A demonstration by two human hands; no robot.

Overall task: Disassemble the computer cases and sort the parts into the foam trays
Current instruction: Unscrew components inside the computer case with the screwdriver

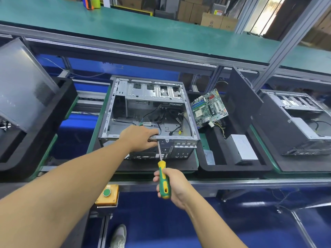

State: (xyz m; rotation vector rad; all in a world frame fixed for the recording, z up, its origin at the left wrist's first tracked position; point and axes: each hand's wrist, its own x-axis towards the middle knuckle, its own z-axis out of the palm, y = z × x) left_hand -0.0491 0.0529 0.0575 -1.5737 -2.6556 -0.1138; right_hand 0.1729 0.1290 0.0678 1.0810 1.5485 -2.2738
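Note:
An open grey computer case lies on its side on a black foam tray in the middle of the bench, with loose cables inside. My left hand grips the case's near rear edge, fingers curled over the rim. My right hand holds a green and yellow screwdriver by its handle. The shaft points up to the case's rear panel, its tip just beside my left fingers. A green motherboard leans in the foam tray to the right, next to a black side panel and a silver power supply.
A second open case sits at the far right. At the left a grey case panel leans in another black foam tray. A yellow box with a green button hangs below the bench edge. A green shelf runs above.

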